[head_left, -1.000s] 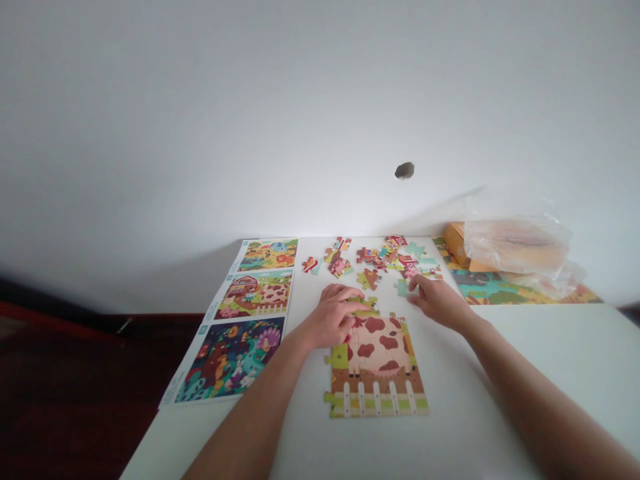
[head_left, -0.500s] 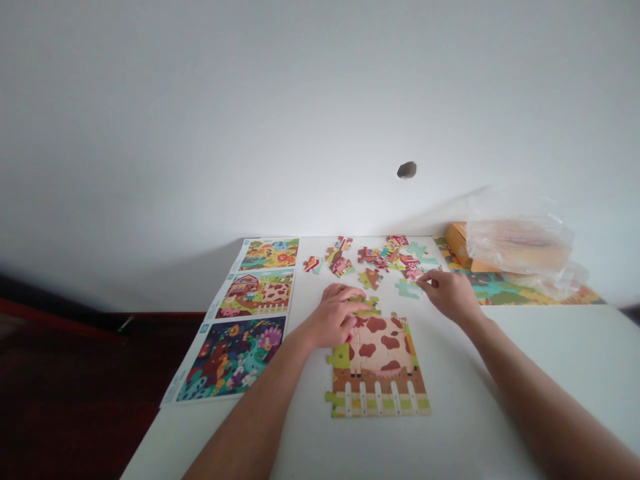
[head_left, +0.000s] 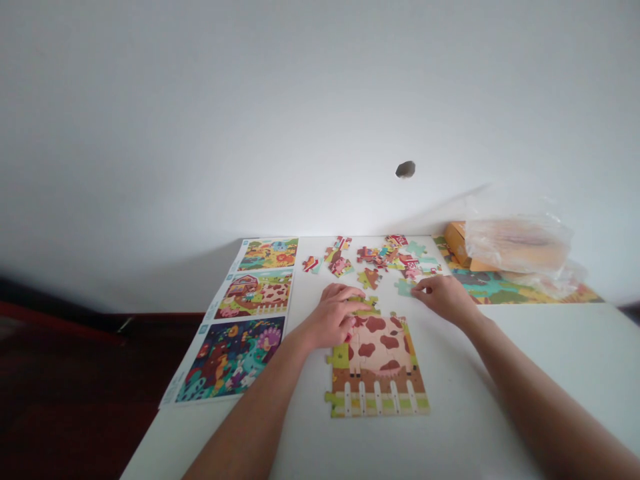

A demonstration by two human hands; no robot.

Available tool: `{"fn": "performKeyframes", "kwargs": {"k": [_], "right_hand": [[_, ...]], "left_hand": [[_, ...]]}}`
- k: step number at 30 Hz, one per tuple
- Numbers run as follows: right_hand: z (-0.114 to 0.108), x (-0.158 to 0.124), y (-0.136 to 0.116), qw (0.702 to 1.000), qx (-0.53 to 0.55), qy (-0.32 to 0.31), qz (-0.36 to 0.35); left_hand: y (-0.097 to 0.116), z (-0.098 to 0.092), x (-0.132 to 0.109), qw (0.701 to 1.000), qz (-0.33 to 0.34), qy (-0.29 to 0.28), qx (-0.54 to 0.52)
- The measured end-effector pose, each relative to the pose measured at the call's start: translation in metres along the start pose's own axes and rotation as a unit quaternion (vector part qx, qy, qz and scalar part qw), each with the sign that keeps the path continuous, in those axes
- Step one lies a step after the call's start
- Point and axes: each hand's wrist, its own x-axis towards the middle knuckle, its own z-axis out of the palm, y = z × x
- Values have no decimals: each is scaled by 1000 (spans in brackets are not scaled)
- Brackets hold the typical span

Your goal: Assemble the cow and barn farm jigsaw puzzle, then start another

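My left hand (head_left: 333,317) lies over the top left corner of the joined jigsaw puzzle (head_left: 385,373), its fingers stretched across a green puzzle piece (head_left: 369,307). The joined part shows a spotted cow above a white fence. Farther right, my right hand (head_left: 445,297) pinches the right edge of a pale blue puzzle piece (head_left: 404,287), which is at the table surface. Just beyond it sit loose pieces, among them a red barn piece (head_left: 411,264) and an orange-brown piece (head_left: 370,278).
A printed sheet with three pictures (head_left: 240,320) lies on the left of the white table (head_left: 475,413). At the back right, an orange box (head_left: 456,243) and a clear plastic bag (head_left: 520,240) rest on a colourful board (head_left: 485,287). A wall with a hole (head_left: 405,169) stands behind.
My right hand has moved slightly left and down, with its fingertips now at the pale blue piece. The left hand has stayed in place on the puzzle.
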Motion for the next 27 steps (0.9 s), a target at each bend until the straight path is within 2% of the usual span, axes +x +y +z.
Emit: {"fn": "performKeyframes", "kwargs": {"k": [5,8,12,16,18,22,27], "right_hand": [[-3,1,4,997,-56,12,54],[-2,-1,-1,996,-72,25,55],[6,-7,-22,998,-45,35,-19],[15,-10,-42,993,-56,-10,-104],[18,-10,-46,990,-72,-24,-115],[19,-7,-43,994,-85,-14,-67],[16,-4,-32,997,-72,27,7]], "left_hand": [[0,0,0,1000,1,0,-3],[-1,1,0,1000,0,0,-5],[-2,1,0,1000,1,0,-6],[-3,1,0,1000,2,4,-3],[-3,2,0,1000,3,4,-1],[-3,2,0,1000,2,2,1],[-3,2,0,1000,0,2,-2]]}}
